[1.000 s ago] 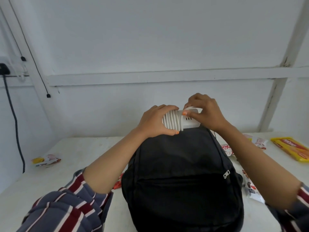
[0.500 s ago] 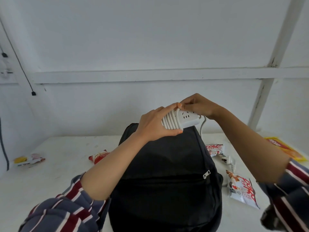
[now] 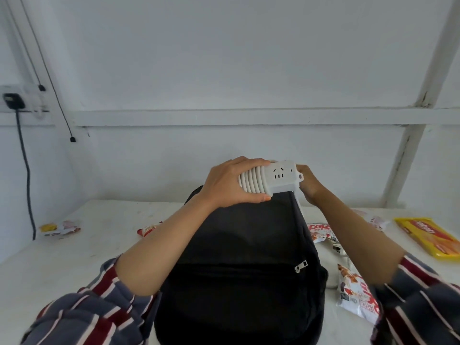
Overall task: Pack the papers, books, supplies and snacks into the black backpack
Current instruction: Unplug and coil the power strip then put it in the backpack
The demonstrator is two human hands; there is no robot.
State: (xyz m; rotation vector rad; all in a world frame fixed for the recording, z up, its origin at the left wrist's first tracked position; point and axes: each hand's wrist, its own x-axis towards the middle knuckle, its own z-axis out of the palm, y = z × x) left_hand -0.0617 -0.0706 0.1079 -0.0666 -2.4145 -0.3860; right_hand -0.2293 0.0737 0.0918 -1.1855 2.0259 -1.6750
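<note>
Well, closest in, striped sleeves (image 3: 99, 307) come in on either side of the black backpack (image 3: 239, 270), which stands on the white surface (image 3: 74, 265) straight below the fingers, front panel toward the person and its zipper pull (image 3: 300, 266) off to the right. Down and right of the fingers a white and red snack packet (image 3: 356, 297) lies just beside the bag, with a second packet (image 3: 319, 231) and a white plug (image 3: 337, 246) a bit farther back. A yellow packet (image 3: 428, 236) lies well out to the right. Below and left of the fingers are a small red packet (image 3: 149, 229) and, far off to the left, a pale one (image 3: 59, 227). Over the top of the bag, the left hand (image 3: 225, 186) has its fingers (image 3: 249, 163) curled round the cord-wound end of a white power strip (image 3: 271, 179), thumb underneath. The right hand (image 3: 310, 186) is against the strip's other end, but its fingers are tucked behind the strip and I cannot tell how they hold. Beyond them is a white wall (image 3: 224, 70), with a black wall plug (image 3: 13, 100) up to the far left.
</note>
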